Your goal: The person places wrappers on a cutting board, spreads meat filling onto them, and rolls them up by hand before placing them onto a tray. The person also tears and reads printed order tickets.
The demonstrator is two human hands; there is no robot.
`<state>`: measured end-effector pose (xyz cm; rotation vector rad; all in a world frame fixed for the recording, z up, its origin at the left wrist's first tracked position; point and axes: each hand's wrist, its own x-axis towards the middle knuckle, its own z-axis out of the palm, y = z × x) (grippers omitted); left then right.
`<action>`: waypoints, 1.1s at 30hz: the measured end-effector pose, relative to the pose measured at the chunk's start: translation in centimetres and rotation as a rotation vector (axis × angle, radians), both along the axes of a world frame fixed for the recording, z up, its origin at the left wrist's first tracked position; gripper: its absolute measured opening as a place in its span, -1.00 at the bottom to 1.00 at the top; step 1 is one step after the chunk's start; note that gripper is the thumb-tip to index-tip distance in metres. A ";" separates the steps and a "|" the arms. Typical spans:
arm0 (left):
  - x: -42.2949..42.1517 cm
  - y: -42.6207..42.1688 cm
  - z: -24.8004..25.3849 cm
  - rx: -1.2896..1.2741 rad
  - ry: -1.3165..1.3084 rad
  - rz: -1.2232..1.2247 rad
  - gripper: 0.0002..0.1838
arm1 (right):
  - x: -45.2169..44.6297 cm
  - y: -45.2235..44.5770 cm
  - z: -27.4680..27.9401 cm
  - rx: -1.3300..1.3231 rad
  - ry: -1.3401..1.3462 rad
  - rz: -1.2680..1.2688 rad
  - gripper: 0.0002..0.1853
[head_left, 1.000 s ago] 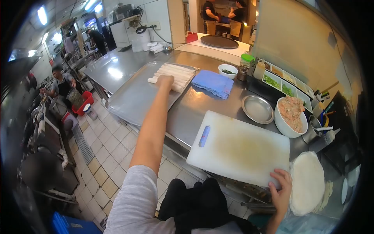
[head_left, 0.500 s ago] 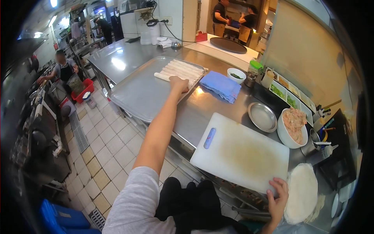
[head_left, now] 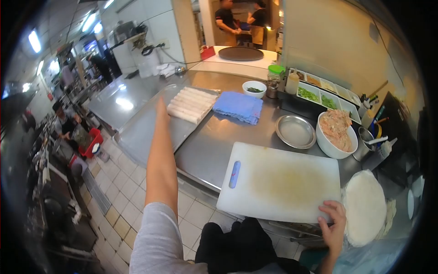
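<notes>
Pale rolls (head_left: 191,105) lie side by side on the metal tray (head_left: 141,132). My left hand (head_left: 161,107) is over the tray, just left of the rolls; its fingers are blurred and seen edge-on. At the lower right corner of the white cutting board (head_left: 283,182), my right hand (head_left: 334,218) rests with fingers apart and thumb by the edge. Light brown staining marks the bare board. Right of it lies a stack of round, flat white sheets (head_left: 365,208). A folded blue cloth (head_left: 238,107) sits beside the rolls.
A bowl of filling (head_left: 336,134), an empty metal dish (head_left: 295,131) and a small bowl of greens (head_left: 254,89) stand behind the board. Condiment containers (head_left: 319,93) line the back right. Other people (head_left: 66,125) are at the left and beyond the pass.
My left hand has moved from the near end of the rolls to their left side. The rolls now lie more evenly in line. My right hand stays at the board's corner; the view has shifted.
</notes>
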<state>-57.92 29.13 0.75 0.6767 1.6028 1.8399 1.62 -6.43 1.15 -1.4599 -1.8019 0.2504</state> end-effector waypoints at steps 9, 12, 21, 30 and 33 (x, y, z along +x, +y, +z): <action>-1.2 4.9 -3.6 0.360 -0.379 -0.322 -0.05 | -0.3 0.1 0.0 0.028 -0.010 -0.033 -0.70; -1.1 5.1 -3.6 0.365 -0.233 -0.363 -0.02 | -0.3 0.0 0.0 0.019 -0.003 -0.036 -0.70; 10.3 -11.9 1.5 -0.313 1.412 -0.151 -0.05 | 0.3 0.0 -0.2 0.071 -0.051 -0.002 -0.70; 20.1 -23.5 -1.7 0.140 1.399 -0.140 -0.28 | 3.4 -3.9 0.4 0.174 0.188 -0.086 -0.69; 24.5 -27.6 -1.4 0.208 1.385 -0.348 -0.32 | 6.3 -6.0 1.1 0.207 0.099 -0.296 -0.65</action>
